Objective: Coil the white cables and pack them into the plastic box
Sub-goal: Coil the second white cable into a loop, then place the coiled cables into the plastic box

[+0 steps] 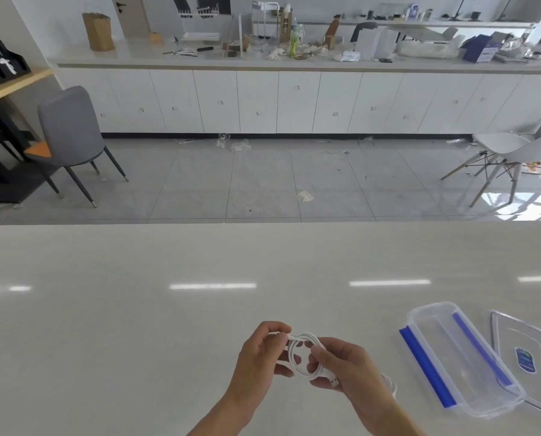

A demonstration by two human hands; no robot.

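A white cable [297, 365] is wound into a small coil and held above the pale table [137, 309] between both hands. My left hand [256, 357] pinches the coil's upper left side near one cable end. My right hand [348, 369] grips the coil's right side, and a USB plug sticks out by its thumb. The clear plastic box [461, 360] with blue clips lies open on the table to the right, with nothing visible inside. A second white cable [390, 383] lies partly hidden behind my right wrist.
The clear lid [527, 350] with a blue label lies flat just right of the box. Beyond the table's far edge are a tiled floor, a grey chair [71, 133], a white chair [508, 152] and a cluttered counter.
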